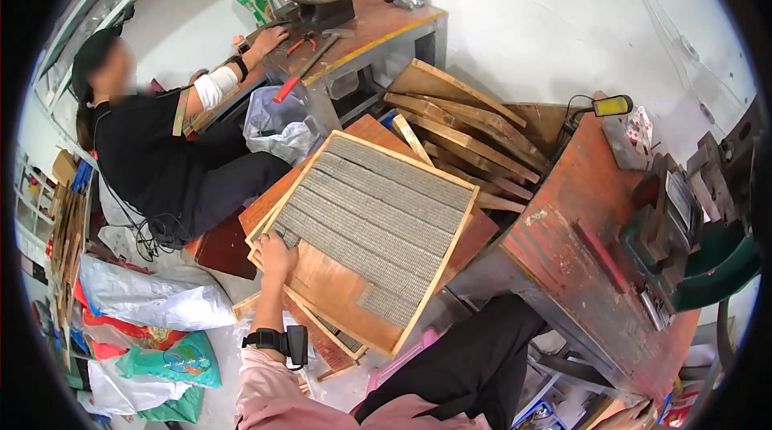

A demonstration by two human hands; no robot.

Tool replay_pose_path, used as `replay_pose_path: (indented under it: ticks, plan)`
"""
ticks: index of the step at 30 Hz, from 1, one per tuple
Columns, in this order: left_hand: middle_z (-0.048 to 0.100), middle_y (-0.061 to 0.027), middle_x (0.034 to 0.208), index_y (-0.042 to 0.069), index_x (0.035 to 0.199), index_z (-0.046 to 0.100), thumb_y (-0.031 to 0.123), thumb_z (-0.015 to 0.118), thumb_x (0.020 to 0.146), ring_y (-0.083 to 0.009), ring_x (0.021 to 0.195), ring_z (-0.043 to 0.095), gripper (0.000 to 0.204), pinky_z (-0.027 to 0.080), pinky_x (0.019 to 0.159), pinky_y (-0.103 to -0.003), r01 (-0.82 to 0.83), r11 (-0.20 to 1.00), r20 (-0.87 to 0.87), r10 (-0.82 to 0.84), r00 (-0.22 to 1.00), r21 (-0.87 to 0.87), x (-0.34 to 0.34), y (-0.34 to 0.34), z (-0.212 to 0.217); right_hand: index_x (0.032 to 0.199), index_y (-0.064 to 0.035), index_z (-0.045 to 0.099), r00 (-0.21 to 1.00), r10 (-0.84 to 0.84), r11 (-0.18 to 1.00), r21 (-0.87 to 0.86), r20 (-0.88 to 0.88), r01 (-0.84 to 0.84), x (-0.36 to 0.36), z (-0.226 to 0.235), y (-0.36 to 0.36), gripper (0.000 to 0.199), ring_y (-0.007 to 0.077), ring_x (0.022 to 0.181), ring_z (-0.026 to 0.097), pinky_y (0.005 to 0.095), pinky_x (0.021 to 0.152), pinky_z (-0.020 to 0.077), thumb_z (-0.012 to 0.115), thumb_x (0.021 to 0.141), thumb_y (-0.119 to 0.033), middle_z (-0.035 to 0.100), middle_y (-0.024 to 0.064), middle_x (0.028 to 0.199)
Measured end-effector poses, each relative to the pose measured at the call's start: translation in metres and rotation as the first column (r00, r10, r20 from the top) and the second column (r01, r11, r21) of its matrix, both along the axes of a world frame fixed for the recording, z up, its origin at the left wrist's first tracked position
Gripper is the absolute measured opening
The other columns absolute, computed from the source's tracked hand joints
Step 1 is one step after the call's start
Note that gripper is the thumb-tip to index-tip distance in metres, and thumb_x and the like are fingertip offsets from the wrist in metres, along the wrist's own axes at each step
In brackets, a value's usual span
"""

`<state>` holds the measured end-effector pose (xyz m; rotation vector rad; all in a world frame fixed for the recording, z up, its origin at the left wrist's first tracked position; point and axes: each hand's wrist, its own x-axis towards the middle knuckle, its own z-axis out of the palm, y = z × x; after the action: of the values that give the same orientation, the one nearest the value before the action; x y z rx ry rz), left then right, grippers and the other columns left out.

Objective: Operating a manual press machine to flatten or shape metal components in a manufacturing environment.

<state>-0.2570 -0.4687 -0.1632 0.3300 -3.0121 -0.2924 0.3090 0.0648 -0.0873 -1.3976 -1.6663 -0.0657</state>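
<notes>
A shallow wooden tray (429,305) lies tilted in front of me, with a pale raised rim. Closely packed rows of small grey metal-looking pieces (374,217) cover most of it. Bare brown board (328,279) shows in its near left part. My left hand (276,255) rests at the tray's left edge, fingers bent and drawn together beside the end of the rows. A small dark grey bit shows at the fingertips, but I cannot make out what it is. My right hand is not in view.
Another tray (346,340) sits underneath. Stacked wooden boards (466,137) lean behind. A red-brown bench (563,237) with a machine stands right. At the far left a seated person (153,141) reaches to a table with a hammer (310,64) and pliers (302,45). Sacks (153,293) lie left.
</notes>
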Motion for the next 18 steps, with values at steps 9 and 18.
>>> replay_pose_path:
  ticks: [9,18]
  plan:
    - [0.047,-0.0241,0.128,-0.002,0.116,0.053,0.026,0.074,0.065,-0.0425,0.125,0.032,0.062,0.028,0.101,-0.054,0.021,0.999,0.236,-0.027,0.971,0.027,0.003,-0.007,0.024,0.115,0.0060,0.057,1.000,-0.004,1.000,0.009,-0.029,0.004,0.012,0.001,-0.008,0.034,0.0326,0.101,0.061,0.0354,0.088,0.0469,0.051,0.094,-0.020,0.062,0.0254,0.110]
    - [0.064,-0.0165,0.110,0.012,0.119,0.060,0.042,0.076,0.060,-0.0329,0.104,0.059,0.068,0.044,0.090,-0.042,0.279,0.959,0.139,-0.272,0.952,-0.038,-0.002,-0.011,0.003,0.119,0.0049,0.055,0.994,-0.038,0.999,0.002,-0.102,0.038,-0.013,0.031,-0.013,0.029,0.0252,0.103,0.057,0.0328,0.090,0.0431,0.047,0.097,-0.013,0.060,0.0176,0.115]
